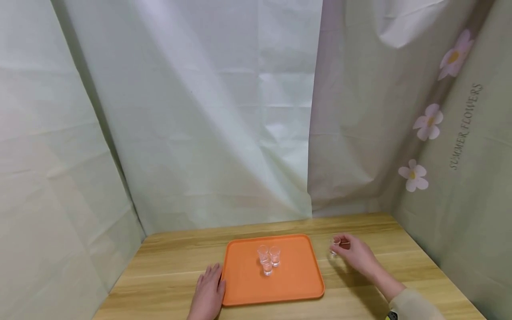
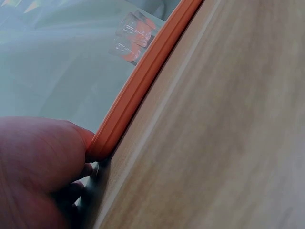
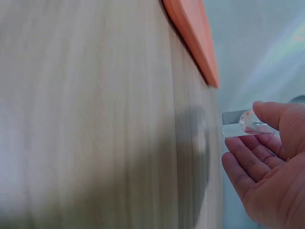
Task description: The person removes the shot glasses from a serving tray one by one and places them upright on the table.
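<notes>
Orange rectangular plastic-looking tray (image 1: 244,286), three small clear cups (image 1: 267,266) clustered near its middle, the left hand (image 1: 206,291) resting relaxed against its left edge! Off the far right corner, at the wood-grain worktop (image 1: 172,266), the right hand (image 1: 356,255) pinches a clear cylindrical cup (image 3: 240,125) between thumb and fingers!

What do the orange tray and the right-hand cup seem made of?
Orange tray: likely plastic, matte; it's evenly coloured and moulded-looking. Cup in the right hand: glass or clear plastic, glossy; it's transparent with bright highlights, which fit either.
</notes>
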Tool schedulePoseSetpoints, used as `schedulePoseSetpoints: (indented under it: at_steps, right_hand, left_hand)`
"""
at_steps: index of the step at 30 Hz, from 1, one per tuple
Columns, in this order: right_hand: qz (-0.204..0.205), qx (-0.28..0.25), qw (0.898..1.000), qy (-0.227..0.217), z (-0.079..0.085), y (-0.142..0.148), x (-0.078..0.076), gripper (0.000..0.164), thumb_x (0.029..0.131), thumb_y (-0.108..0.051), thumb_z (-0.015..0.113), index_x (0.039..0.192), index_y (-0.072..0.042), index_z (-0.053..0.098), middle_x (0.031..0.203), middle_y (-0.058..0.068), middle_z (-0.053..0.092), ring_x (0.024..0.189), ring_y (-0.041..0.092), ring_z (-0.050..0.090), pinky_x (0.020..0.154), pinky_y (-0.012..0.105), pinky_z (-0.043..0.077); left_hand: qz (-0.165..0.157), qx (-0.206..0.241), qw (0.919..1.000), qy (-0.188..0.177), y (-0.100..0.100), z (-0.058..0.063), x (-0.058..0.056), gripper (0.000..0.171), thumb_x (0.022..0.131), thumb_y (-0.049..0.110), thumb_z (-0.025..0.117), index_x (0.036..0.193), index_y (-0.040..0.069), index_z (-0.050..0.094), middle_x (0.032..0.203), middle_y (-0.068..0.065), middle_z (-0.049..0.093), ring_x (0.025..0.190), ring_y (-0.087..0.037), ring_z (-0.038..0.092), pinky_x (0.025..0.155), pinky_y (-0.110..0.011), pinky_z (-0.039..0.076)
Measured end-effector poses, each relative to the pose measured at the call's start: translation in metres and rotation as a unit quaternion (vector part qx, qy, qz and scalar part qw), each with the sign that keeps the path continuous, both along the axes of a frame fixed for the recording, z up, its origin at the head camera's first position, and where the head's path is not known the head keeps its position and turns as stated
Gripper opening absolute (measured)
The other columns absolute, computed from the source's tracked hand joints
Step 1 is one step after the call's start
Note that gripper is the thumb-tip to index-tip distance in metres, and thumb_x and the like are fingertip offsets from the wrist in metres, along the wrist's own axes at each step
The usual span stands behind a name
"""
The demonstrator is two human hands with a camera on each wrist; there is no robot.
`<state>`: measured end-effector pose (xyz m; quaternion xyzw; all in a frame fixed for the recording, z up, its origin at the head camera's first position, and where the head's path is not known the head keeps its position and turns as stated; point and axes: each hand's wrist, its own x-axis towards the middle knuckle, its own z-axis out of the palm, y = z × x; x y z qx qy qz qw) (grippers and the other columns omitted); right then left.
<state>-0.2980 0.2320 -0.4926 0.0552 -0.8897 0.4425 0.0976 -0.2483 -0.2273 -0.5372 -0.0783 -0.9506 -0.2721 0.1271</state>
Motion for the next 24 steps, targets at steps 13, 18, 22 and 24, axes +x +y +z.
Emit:
schedulePoseSetpoints:
  at_steps: [13, 18, 22, 24]
  right_hand:
    - [-0.018, 0.012, 1.0, -0.01, -0.002, 0.026, -0.018, 0.033, 0.104, -0.018, 0.079, 0.123, 0.007, 0.071, 0.118, 0.021, 0.076, 0.115, 0.045, 0.072, 0.096, 0.057, 0.062]
    - [-0.024, 0.012, 1.0, -0.011, -0.006, 0.031, -0.024, 0.037, 0.104, -0.018, 0.078, 0.127, 0.009, 0.07, 0.121, 0.026, 0.075, 0.117, 0.047, 0.071, 0.098, 0.06, 0.06]
    - [-0.027, 0.011, 0.999, -0.016, -0.007, 0.035, -0.026, 0.04, 0.104, -0.018, 0.078, 0.13, 0.01, 0.068, 0.122, 0.026, 0.074, 0.118, 0.048, 0.07, 0.098, 0.06, 0.06]
    - [-0.028, 0.009, 0.999, -0.017, -0.008, 0.036, -0.027, 0.04, 0.105, -0.018, 0.077, 0.13, 0.011, 0.068, 0.122, 0.026, 0.074, 0.118, 0.048, 0.069, 0.099, 0.061, 0.059]
  left_hand:
    - [-0.004, 0.007, 0.9999, 0.011, 0.001, -0.001, 0.001, 0.043, 0.104, 0.005, 0.069, 0.142, -0.014, 0.063, 0.15, -0.036, 0.059, 0.147, -0.061, 0.046, 0.121, -0.077, 0.032]
    - [0.0, 0.006, 1.0, 0.004, 0.001, 0.0, 0.002, 0.044, 0.104, 0.006, 0.069, 0.143, -0.013, 0.063, 0.151, -0.035, 0.059, 0.147, -0.06, 0.046, 0.122, -0.076, 0.031]
    - [0.002, 0.007, 1.0, -0.003, 0.001, 0.001, 0.002, 0.044, 0.105, 0.007, 0.069, 0.144, -0.013, 0.063, 0.153, -0.035, 0.058, 0.148, -0.059, 0.045, 0.123, -0.076, 0.031]
    - [0.002, 0.005, 1.0, -0.006, 0.001, 0.002, 0.001, 0.044, 0.105, 0.007, 0.069, 0.144, -0.013, 0.062, 0.153, -0.035, 0.058, 0.149, -0.059, 0.045, 0.123, -0.076, 0.031]
